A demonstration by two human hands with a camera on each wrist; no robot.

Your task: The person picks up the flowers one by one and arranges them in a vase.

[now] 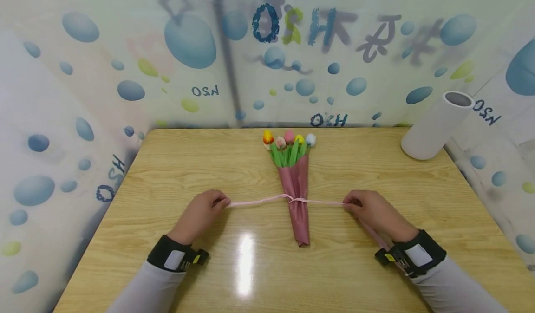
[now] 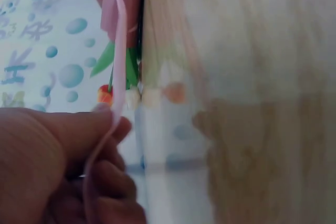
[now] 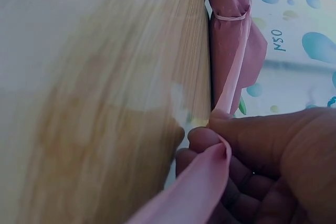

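While the left grip (image 1: 205,213) and right grip (image 1: 378,213) pinch a flat pink ribbon (image 2: 121,51) at nine and three o'clock, it loops round a tapering, mauve-wrapped tulip bouquet (image 1: 296,178) on the wood-grained bench (image 1: 200,164).

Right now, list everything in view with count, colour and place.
Wood-grain table: one, light brown, foreground.
Cone-shaped wrapper: one, mauve, table centre.
Tulip-shaped flowers: at least five, orange, pinks, yellow, whitish, wrapper's far end.
Long leaves: several, green, below the flowers.
Flat ribbon: one, pale pink, looped round the wrapper.
Open-topped cylinder: one, white, table's far right corner.
Spotted walls: three, whitish with blue and green, around table.
Device-bearing straps: two, black, wrists.
Long sleeves: two, pale grey, forearms.
Left hand: one, bare, pinching ribbon's left side.
Right hand: one, bare, pinching ribbon's right side.
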